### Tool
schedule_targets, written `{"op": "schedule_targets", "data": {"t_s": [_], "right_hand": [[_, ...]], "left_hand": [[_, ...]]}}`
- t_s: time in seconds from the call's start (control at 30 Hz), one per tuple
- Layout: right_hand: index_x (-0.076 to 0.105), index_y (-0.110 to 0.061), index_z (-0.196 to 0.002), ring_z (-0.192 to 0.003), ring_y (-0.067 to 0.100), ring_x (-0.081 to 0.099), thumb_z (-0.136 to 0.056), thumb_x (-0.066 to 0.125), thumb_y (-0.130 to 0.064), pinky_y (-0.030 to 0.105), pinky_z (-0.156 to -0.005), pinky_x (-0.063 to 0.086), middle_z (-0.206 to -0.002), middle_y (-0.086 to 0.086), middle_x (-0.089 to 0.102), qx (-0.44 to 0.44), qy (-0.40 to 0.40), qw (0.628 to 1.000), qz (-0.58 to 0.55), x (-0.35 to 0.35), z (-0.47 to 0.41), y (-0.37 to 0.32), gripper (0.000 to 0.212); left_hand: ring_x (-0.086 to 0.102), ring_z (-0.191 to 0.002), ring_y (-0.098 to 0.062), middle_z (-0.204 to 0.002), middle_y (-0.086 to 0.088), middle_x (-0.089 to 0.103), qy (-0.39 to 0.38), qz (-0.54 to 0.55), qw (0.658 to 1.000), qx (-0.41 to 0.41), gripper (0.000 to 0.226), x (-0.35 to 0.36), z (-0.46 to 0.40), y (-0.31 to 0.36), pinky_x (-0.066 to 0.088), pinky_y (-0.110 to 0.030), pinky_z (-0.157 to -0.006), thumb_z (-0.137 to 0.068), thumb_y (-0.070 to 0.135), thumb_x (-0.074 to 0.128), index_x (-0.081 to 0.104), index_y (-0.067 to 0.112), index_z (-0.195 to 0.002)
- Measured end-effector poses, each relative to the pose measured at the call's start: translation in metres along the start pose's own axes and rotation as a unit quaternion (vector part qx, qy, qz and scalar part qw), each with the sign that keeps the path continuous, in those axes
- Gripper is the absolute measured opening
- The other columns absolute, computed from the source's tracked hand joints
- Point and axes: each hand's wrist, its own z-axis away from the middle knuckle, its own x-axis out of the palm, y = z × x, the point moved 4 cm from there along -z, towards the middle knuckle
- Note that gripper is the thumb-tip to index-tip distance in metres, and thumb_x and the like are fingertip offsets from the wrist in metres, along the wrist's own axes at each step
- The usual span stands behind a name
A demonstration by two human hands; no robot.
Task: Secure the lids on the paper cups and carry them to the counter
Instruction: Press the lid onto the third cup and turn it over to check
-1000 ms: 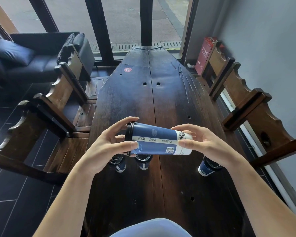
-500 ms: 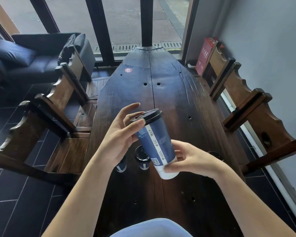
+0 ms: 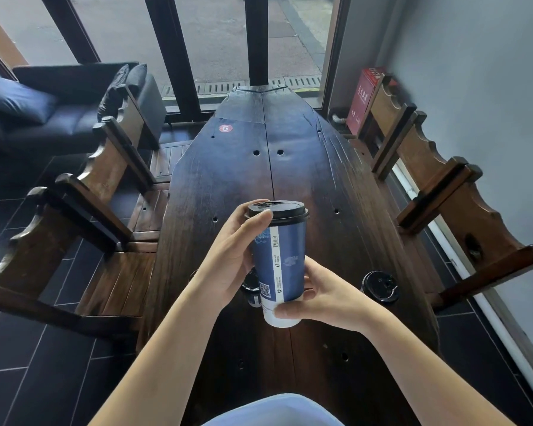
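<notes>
A: Where's the blue cup?

B: Upright above the near end of the table. The right hand grips its base; the left hand curls round the top, thumb on the black lid.

A: Sealed?

B: It looks seated. Another lidded cup stands to the right, and one shows partly behind the held cup. Carrying hasn't begun, and no counter is in view.

One head-worn view looks forward and down along the table, close above the fingers, toward the window beyond them.
</notes>
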Motion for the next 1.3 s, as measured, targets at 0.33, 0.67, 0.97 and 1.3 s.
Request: {"op": "schedule_targets", "data": {"t_s": [0.33,0.67,0.97,1.3], "right_hand": [[0.058,-0.031,-0.133,-0.112,0.017,0.071,-0.07,0.068,-0.082,0.041,-0.088,0.063,-0.123,-0.004,0.07,-0.069,0.137,0.987,-0.051,-0.045,-0.005,-0.013,0.082],[0.056,-0.027,-0.144,-0.118,0.016,0.07,-0.081,0.069,-0.052,0.04,-0.094,0.06,-0.129,-0.004,0.072,-0.071,0.094,0.991,-0.06,-0.059,-0.004,-0.02,0.069],[0.054,-0.039,-0.145,-0.119,0.003,0.065,-0.082,0.079,-0.052,0.036,-0.103,0.055,-0.131,-0.016,0.068,-0.007,0.102,0.993,0.051,-0.078,-0.009,0.021,0.068],[0.049,-0.028,-0.151,-0.122,0.004,0.06,-0.089,0.08,-0.025,0.019,-0.1,0.052,-0.133,-0.016,0.064,0.046,0.073,0.99,0.114,-0.086,-0.039,0.079,0.07]], "left_hand": [[0.069,-0.116,-0.029,-0.126,-0.009,0.073,0.014,-0.027,0.999,0.01,0.067,-0.007,-0.001,-0.006,0.05,-0.052,-0.105,-0.073,0.042,0.079,0.06,0.019,-0.132],[0.069,-0.115,-0.028,-0.126,-0.01,0.071,-0.023,-0.057,0.998,0.011,0.065,0.003,-0.005,-0.023,0.052,-0.049,-0.106,-0.075,0.033,0.082,0.057,0.02,-0.134],[0.07,-0.106,-0.004,-0.123,0.013,0.072,-0.046,-0.29,0.955,-0.04,0.062,-0.001,-0.022,-0.043,0.058,-0.028,-0.093,-0.077,0.033,0.089,0.061,0.049,-0.13],[0.069,-0.11,-0.01,-0.132,0.007,0.068,-0.071,-0.417,0.901,-0.09,0.076,0.002,-0.062,-0.096,0.053,-0.013,-0.084,-0.082,0.021,0.088,0.05,0.027,-0.147]]}}
